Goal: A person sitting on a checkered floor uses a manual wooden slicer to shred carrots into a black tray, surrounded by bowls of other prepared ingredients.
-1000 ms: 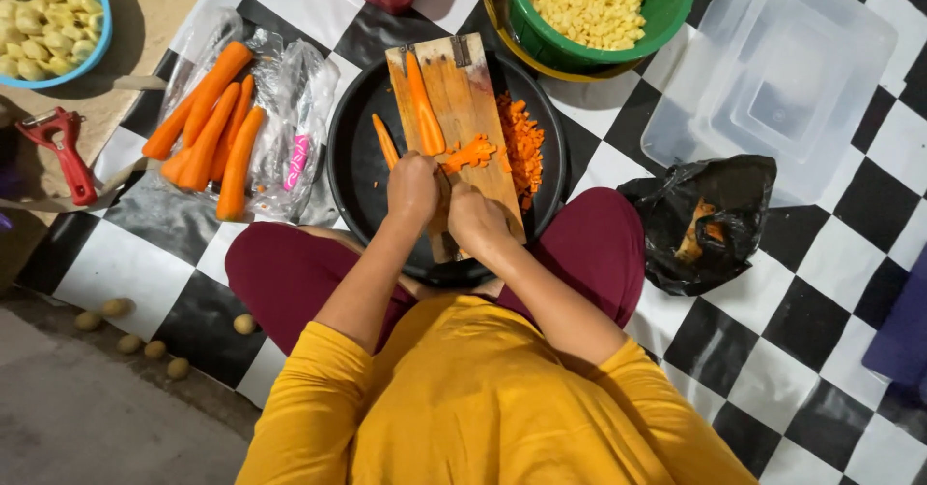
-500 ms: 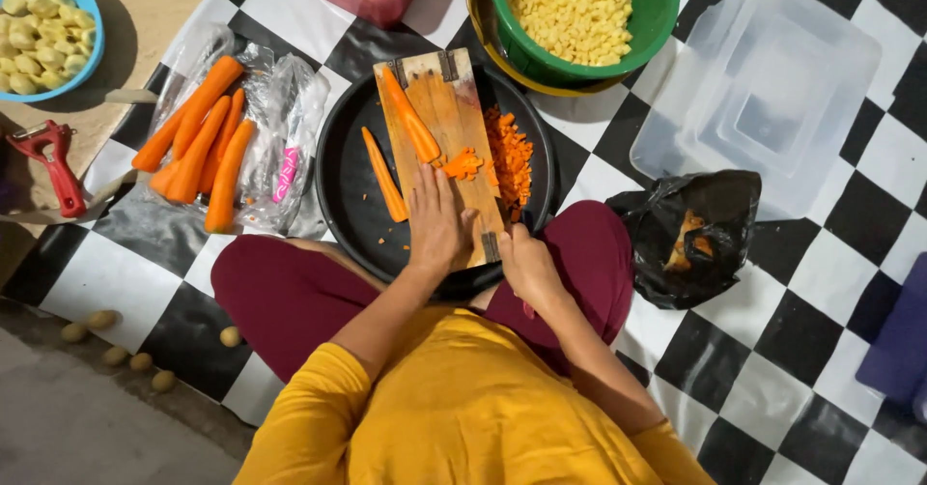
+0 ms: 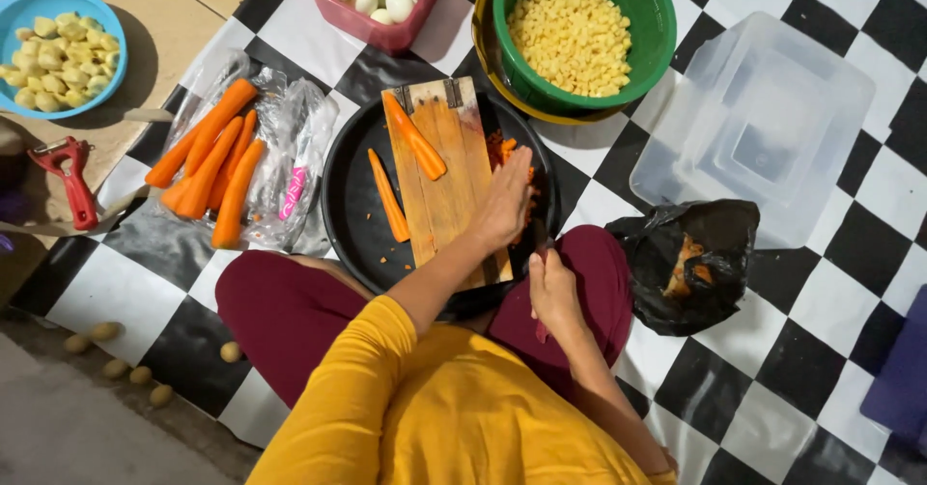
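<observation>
A wooden cutting board (image 3: 449, 185) lies across a black round pan (image 3: 348, 214) resting on my lap. One peeled carrot piece (image 3: 413, 135) sits on the board's far end, and a carrot stick (image 3: 388, 195) lies in the pan to its left. My left hand (image 3: 507, 200) stretches flat over the board's right edge, fingers touching the chopped carrot (image 3: 494, 145) heaped in the pan. My right hand (image 3: 555, 292) is at the pan's near right rim, gripping a knife whose blade points up towards the left hand.
Whole carrots (image 3: 208, 161) lie on a plastic bag at left, beside a red peeler (image 3: 72, 181) and a blue bowl (image 3: 58, 45). A green bowl of yellow dice (image 3: 579, 36), a pink tub (image 3: 372, 21), a clear container (image 3: 763, 128) and a black bag (image 3: 690, 263) surround the pan.
Both hands were together at the board's near end. My left hand has since slid up and right onto the chopped carrot, and my right hand has drawn back to the pan's rim.
</observation>
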